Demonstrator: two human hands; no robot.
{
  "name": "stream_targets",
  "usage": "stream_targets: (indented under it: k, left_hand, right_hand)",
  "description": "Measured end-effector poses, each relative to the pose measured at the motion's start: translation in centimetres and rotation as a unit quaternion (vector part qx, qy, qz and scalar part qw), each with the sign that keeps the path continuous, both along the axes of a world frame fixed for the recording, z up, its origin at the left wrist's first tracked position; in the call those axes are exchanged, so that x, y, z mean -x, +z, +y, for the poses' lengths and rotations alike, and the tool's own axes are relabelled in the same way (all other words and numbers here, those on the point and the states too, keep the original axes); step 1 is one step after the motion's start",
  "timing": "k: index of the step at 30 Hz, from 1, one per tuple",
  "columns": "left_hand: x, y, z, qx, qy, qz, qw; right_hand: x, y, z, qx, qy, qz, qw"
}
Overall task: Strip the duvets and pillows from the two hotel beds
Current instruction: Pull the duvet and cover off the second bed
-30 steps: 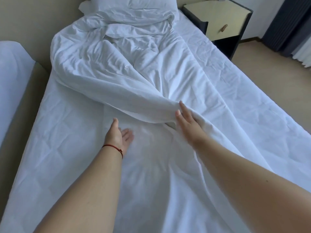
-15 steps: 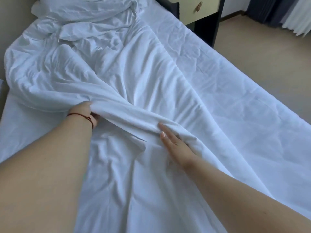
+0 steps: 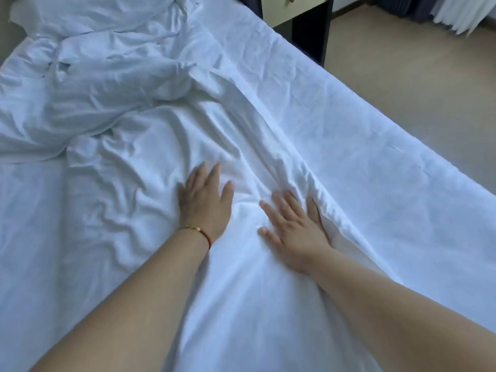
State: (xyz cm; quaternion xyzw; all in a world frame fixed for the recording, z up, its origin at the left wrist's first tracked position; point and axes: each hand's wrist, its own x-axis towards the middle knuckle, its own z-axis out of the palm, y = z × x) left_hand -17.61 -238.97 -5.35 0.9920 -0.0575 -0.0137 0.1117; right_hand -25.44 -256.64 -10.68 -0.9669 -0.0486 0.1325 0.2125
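Note:
A crumpled white duvet (image 3: pixel 112 84) lies across the bed, bunched at the upper left, with a long fold running down toward me. My left hand (image 3: pixel 205 200), a red string bracelet at its wrist, lies flat with spread fingers on the white fabric. My right hand (image 3: pixel 291 224) rests flat beside it, its outer fingers tucked against the raised fold of the duvet. Neither hand grips anything. A white pillow (image 3: pixel 88 12) is partly visible at the bed's head, under the bunched duvet.
The white bed sheet (image 3: pixel 362 146) covers the mattress on the right. A dark bedside table (image 3: pixel 306 20) with a pale drawer stands past the bed's right edge. Beige floor (image 3: pixel 429 89) and curtains (image 3: pixel 456 12) lie at the far right.
My left hand let go of the duvet fold it gripped and moved right, next to my right hand. Both hands now lie flat on the fabric. The view shifted right and closer.

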Motion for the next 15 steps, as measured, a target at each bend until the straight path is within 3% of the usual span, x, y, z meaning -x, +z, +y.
stream_targets:
  k: [2, 4, 6, 8, 11, 13, 15]
  left_hand:
    - [2.8, -2.2, 3.9, -0.129, -0.016, 0.048, 0.990]
    - [4.7, -3.0, 7.4, -0.167, 0.021, 0.104, 0.980]
    - [5.2, -2.8, 9.3, -0.140, 0.069, 0.170, 0.973]
    - [4.9, -1.9, 8.8, -0.051, 0.120, 0.202, 0.971]
    - [7.5, 0.8, 5.1, 0.097, 0.127, 0.112, 0.981]
    - [12.1, 2.2, 3.3, 0.088, 0.068, 0.061, 0.992]
    - [18.0, 1.7, 3.4, 0.014, 0.030, 0.095, 0.995]
  right_hand:
    - [-0.7, -0.7, 0.1, -0.008, 0.007, -0.001, 1.000]
    - [-1.2, -0.8, 0.4, -0.008, 0.014, 0.020, 1.000]
    - [-1.5, -0.5, 0.5, 0.003, 0.012, 0.044, 0.999]
    - [-1.3, 0.6, 0.9, 0.016, -0.012, 0.063, 0.998]
    - [1.1, 3.4, 3.3, 0.007, -0.027, 0.015, 1.000]
    - [4.6, 4.7, 4.9, -0.007, 0.032, -0.055, 0.998]
    - [8.7, 4.3, 4.6, 0.012, 0.090, -0.040, 0.995]
